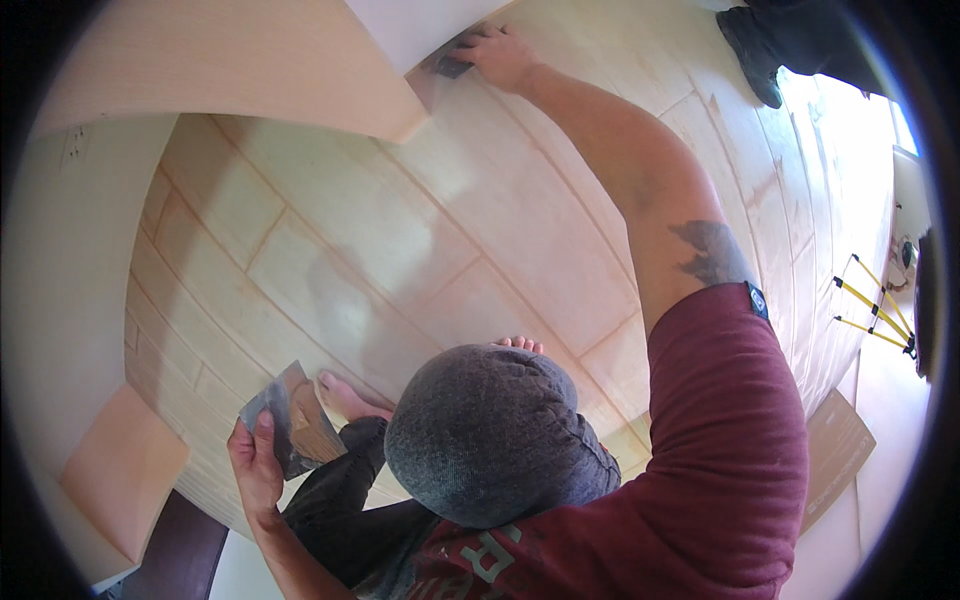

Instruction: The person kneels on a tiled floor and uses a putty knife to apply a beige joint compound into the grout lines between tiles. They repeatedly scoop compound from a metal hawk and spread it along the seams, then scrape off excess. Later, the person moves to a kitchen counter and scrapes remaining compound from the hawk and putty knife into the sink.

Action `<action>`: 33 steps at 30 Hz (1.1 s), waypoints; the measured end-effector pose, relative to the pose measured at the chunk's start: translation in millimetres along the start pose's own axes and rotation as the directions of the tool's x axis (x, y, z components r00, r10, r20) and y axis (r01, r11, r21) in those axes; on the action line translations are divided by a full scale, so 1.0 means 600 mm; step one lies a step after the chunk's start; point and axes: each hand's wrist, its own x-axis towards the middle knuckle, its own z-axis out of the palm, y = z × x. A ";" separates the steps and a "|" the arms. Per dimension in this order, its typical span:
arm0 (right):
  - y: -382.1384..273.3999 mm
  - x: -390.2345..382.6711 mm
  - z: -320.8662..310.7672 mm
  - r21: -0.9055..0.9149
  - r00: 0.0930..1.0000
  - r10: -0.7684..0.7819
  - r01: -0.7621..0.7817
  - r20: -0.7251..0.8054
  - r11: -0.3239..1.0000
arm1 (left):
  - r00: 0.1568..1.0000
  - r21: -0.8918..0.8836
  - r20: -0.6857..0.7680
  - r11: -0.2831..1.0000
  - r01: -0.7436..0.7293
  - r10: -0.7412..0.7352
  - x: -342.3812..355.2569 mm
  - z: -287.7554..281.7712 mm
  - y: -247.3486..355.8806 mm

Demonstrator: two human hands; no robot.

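Note:
A person in a grey beanie and maroon T-shirt squats barefoot just below me. Their left hand grips a wide metal scraper blade smeared with pale brown material. Their tattooed right arm reaches to the upper middle, where the right hand presses a dark flat tool beside a raised pale panel edge. The plank-patterned floor has pinkish-brown filled seams. I cannot see my own left hand or my own right hand.
A pale wooden panel juts over the upper left, with a white wall below. Another person's dark leg and shoe stand at upper right. Yellow tripod legs and a brown board lie right; a curved wood piece sits lower left.

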 end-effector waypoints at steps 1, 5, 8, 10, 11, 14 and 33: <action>0.000 0.004 0.004 -0.011 1.000 -0.002 0.002 -0.010 1.000 | 1.000 0.002 0.004 1.000 0.005 -0.005 0.001 -0.002 -0.001; -0.001 0.019 0.016 -0.030 0.993 0.004 0.000 0.122 1.000 | 1.000 -0.006 0.022 1.000 0.014 -0.013 0.002 -0.006 0.001; -0.003 -0.001 0.012 -0.077 0.996 -0.072 0.076 0.050 0.994 | 1.000 0.001 0.009 1.000 -0.028 0.028 0.000 -0.004 0.009; -0.009 -0.044 0.010 -0.054 0.988 -0.086 0.093 0.128 0.994 | 1.000 0.009 -0.003 1.000 -0.017 0.017 -0.007 -0.001 0.016; -0.003 -0.067 0.007 -0.056 0.979 -0.078 0.090 0.188 0.994 | 1.000 -0.003 -0.013 1.000 -0.014 0.014 -0.007 0.002 0.019; 0.016 -0.141 -0.005 0.002 0.975 -0.123 0.125 0.187 0.992 | 1.000 -0.081 -0.014 0.996 -0.022 0.020 -0.009 0.005 0.020; -0.021 0.021 -0.036 -0.051 0.952 -0.015 0.032 0.305 0.998 | 0.998 -0.005 0.033 0.999 0.047 -0.047 -0.002 -0.017 -0.009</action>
